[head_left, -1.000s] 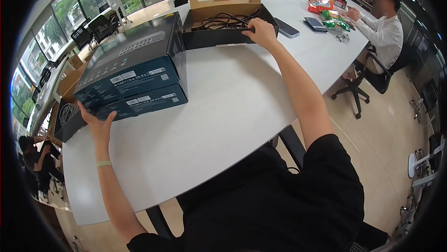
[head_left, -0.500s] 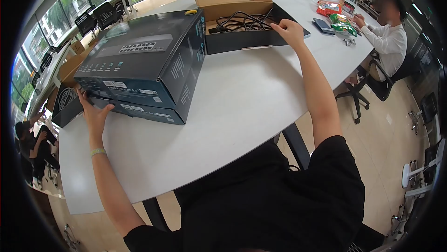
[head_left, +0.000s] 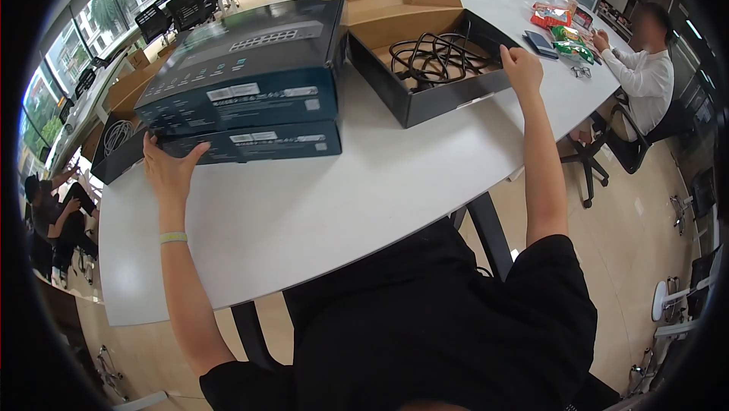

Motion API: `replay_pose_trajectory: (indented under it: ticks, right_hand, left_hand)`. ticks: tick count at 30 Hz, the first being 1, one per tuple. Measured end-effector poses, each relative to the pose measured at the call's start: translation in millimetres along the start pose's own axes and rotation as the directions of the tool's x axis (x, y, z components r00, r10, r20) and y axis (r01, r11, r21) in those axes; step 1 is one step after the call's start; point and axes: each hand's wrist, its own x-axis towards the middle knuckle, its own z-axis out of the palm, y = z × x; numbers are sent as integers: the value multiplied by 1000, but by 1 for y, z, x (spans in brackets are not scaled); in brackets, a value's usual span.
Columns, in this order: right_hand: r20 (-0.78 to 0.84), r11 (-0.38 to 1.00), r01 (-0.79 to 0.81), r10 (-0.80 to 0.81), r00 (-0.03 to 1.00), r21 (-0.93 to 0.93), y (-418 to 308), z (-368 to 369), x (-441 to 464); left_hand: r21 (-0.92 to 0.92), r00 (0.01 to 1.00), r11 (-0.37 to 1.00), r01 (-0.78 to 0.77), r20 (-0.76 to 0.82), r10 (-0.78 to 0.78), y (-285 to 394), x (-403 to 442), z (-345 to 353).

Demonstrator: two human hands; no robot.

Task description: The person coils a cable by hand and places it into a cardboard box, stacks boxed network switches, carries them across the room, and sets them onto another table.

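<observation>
Two dark product boxes, an upper one [head_left: 243, 54] and a lower one [head_left: 262, 144], are stacked on the white table [head_left: 304, 221]. My left hand [head_left: 171, 168] rests against the stack's near left corner, thumb and fingers apart. To the right of the stack lies an open black box [head_left: 448, 100] with a brown inside, holding a tangle of black cables [head_left: 433, 58]. Its brown lid flap [head_left: 402, 5] stands open at the back. My right hand [head_left: 522, 69] is closed on the right-hand corner of this open box.
Another open box [head_left: 118, 160] with a coiled grey cable [head_left: 120, 135] is left of the stack. Snack packets [head_left: 569, 35], a dark flat item [head_left: 541, 43] and glasses [head_left: 581, 72] lie at the right. A person [head_left: 642, 69] sits there; another person [head_left: 64, 221] sits far left.
The open cable box has moved right and nearer with my right hand, opening a gap beside the stack. The stack has turned slightly, with my left hand still at its corner. The camera view has shifted.
</observation>
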Motion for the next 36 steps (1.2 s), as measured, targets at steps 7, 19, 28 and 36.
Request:
replay_pose_trajectory:
  ticks: [7, 19, 28, 36]
  right_hand:
    - [-144, 984, 178, -179, 973, -17, -58, -78, -72]
    - [438, 940, -152, 3, 899, 304, 5, -111, 15]
    - [792, 591, -623, -44, 610, 513, 64, -71, -13]
    - [690, 541, -570, -28, 723, 619, 50, -110, -57]
  left_hand:
    - [286, 993, 958, 29, -116, 5, 36, -8, 4]
    - [403, 960, 893, 201, -263, -97, 51, 3, 37]
    - [305, 923, 944, 128, -386, -1, 32, 8, 60]
    - [-563, 935, 812, -152, 184, 303, 111, 1, 43]
